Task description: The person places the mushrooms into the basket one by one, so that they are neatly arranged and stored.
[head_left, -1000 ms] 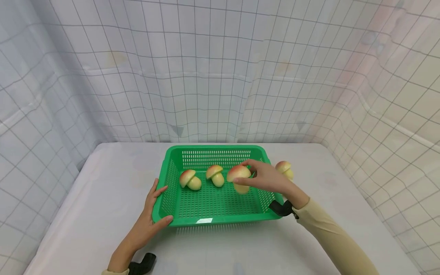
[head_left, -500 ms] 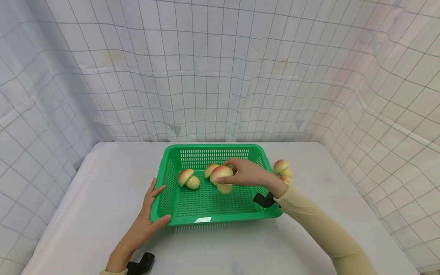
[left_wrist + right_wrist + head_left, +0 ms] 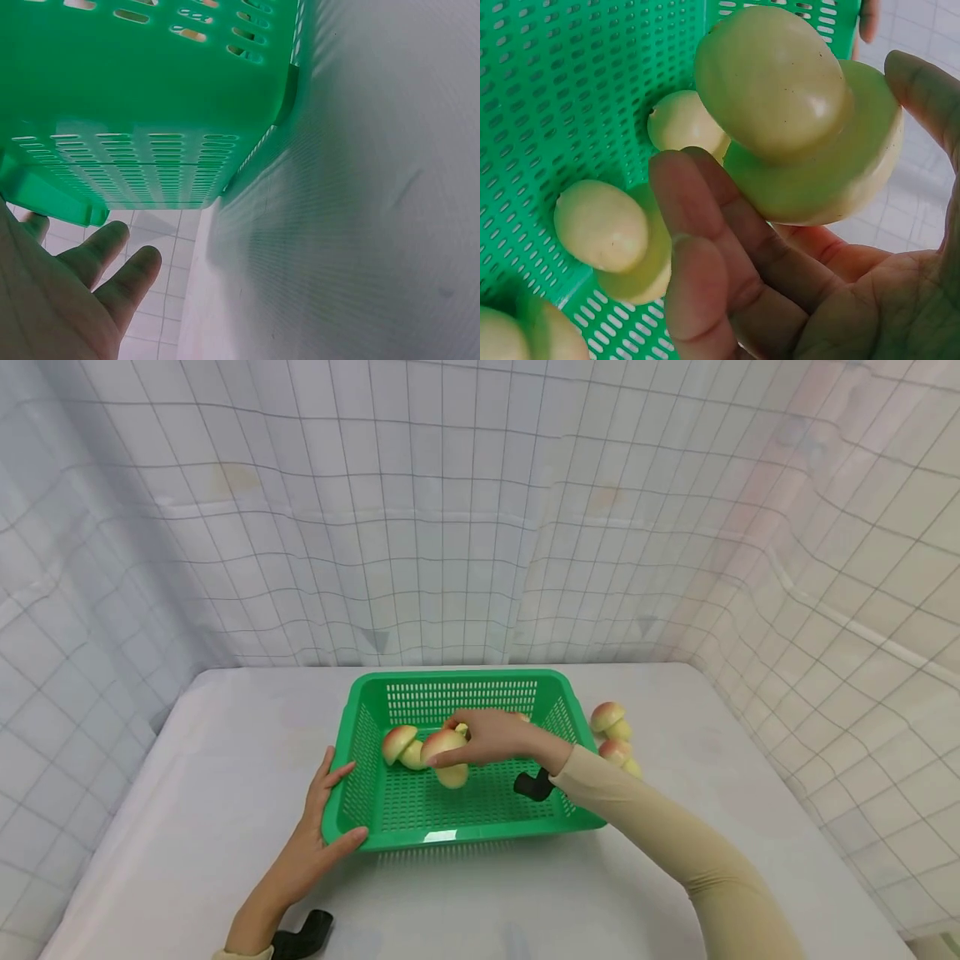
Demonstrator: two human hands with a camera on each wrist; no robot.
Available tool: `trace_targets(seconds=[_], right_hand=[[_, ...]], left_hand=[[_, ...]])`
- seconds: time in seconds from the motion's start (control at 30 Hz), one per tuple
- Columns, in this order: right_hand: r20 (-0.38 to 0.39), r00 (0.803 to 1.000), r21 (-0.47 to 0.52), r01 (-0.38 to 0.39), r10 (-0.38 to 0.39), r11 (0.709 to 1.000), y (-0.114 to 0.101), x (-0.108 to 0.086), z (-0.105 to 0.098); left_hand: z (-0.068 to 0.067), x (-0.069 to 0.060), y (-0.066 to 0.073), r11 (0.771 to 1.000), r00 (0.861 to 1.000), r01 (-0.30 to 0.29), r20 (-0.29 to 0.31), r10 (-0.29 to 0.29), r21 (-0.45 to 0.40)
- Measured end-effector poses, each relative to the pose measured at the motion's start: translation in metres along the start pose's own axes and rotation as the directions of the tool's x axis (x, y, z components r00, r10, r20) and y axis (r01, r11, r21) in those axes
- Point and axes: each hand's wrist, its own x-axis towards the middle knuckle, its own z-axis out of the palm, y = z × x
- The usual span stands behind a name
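My right hand (image 3: 491, 735) grips a toy mushroom (image 3: 446, 750) by its red-and-yellow cap, above the green plastic basket (image 3: 487, 832). The pale stem of this mushroom points down. Inside the basket, another mushroom (image 3: 403, 747) lies at the left, close to the held one. A second mushroom (image 3: 604, 226) and a third (image 3: 510, 337) show in the right wrist view; my hand mostly covers them in the head view. With spread, fairly straight fingers, my left hand (image 3: 306, 843) touches the basket's left side, the thumb on the front left corner of the rim.
Right of the basket, two more mushrooms lie on the white-covered table (image 3: 187, 777), one farther back (image 3: 611, 720) and one nearer (image 3: 618, 755). A white gridded curtain (image 3: 450, 527) surrounds the table at the back and sides.
My right hand has carried the mushroom leftward over the basket, from its right half to near the leftmost mushroom. The left hand stays at the basket's rim.
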Motion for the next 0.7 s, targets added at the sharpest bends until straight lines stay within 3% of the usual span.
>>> trace_targets(seconds=[0.23,0.4,0.7], right_hand=[[0.078,0.997,0.057,0.013,-0.018,0.998,-0.009,0.018,0.011],[0.113,0.993,0.043,0.039,-0.044,0.998,-0.011,0.026,0.019],[0.174,0.984,0.027,0.022,-0.026,0.999,-0.015,0.034,0.030]], left_hand=[[-0.001,0.000,-0.003,1.000,1.000,0.014,0.002,-0.014,0.006],[-0.001,0.000,-0.004,1.000,1.000,0.017,0.000,-0.017,0.007],[-0.001,0.000,-0.003,1.000,1.000,0.021,0.000,-0.021,0.000]])
